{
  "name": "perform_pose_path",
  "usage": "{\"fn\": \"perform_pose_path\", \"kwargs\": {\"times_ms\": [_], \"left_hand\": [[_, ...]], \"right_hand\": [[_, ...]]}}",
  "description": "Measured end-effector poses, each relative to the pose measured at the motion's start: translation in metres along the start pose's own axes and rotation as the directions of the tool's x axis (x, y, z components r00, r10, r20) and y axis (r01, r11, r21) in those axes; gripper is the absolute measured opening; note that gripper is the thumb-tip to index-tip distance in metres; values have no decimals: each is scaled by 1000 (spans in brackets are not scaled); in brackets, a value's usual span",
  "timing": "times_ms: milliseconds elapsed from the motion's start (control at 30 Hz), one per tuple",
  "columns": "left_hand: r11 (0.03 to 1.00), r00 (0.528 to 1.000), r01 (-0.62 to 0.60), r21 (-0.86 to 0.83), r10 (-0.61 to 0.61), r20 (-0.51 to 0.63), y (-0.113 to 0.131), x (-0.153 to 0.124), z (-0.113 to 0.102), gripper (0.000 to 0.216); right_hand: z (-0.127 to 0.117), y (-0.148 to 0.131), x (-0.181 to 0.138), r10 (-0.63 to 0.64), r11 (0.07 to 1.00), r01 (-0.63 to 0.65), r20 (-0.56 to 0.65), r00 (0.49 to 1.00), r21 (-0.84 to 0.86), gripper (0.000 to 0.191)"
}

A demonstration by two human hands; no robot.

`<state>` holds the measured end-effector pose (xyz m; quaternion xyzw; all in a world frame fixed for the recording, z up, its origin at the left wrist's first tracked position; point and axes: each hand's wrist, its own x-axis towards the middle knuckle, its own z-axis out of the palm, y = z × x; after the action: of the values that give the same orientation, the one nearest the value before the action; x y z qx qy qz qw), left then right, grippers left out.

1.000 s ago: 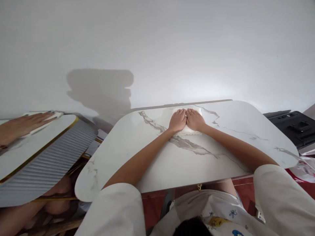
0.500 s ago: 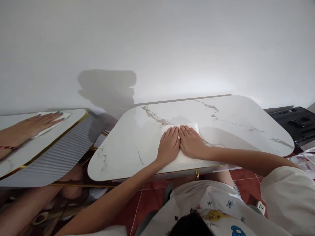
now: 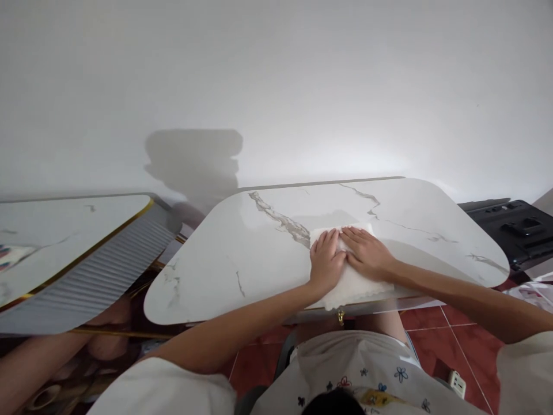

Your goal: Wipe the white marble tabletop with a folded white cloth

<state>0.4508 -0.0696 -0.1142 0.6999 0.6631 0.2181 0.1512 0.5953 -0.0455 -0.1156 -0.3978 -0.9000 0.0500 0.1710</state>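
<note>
Both hands palm-down, side by side, thumbs just about meeting: left hand (image 3: pixel 326 266) and right hand (image 3: pixel 367 253) lie flat with fingers extended on a white, soft-looking, roughly rectangular cloth (image 3: pixel 352 288). Clamped on nothing. Cloth's near edge reaches the front rim of a white, grey-veined, marble-look tabletop (image 3: pixel 272 265) with rounded corners, just above a small gold-coloured metal fitting (image 3: pixel 341 318). Handling guess: very light, limp, hard to damage; no stiffness of its own, so it'd bunch if shoved from one edge. Best hold: palms spread over the middle for sliding, pinch on the loose near corner for lifting. Tabletop looks smooth, so expect low drag. Can't tell if cloth is damp. Farther out: black, flat, hard-looking object (image 3: pixel 514 237) off the right end; plain pale-grey wall (image 3: pixel 302 86) behind.
</note>
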Motion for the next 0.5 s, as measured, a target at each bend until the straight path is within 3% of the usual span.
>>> {"fn": "perform_pose_path", "kwargs": {"times_ms": [133, 267, 500], "left_hand": [[1000, 999, -30, -3, 30, -25, 3, 31, 6, 54], [999, 999, 20, 25, -19, -37, 2, 67, 7, 51], [999, 995, -23, 49, 28, -91, -14, 133, 5, 44]], "right_hand": [[-2, 27, 24, -20, 1000, 20, 8, 1000, 8, 55], [0, 49, 54, -28, 1000, 28, 7, 1000, -12, 54], [12, 85, 117, -40, 998, 40, -2, 999, -41, 52]]}}
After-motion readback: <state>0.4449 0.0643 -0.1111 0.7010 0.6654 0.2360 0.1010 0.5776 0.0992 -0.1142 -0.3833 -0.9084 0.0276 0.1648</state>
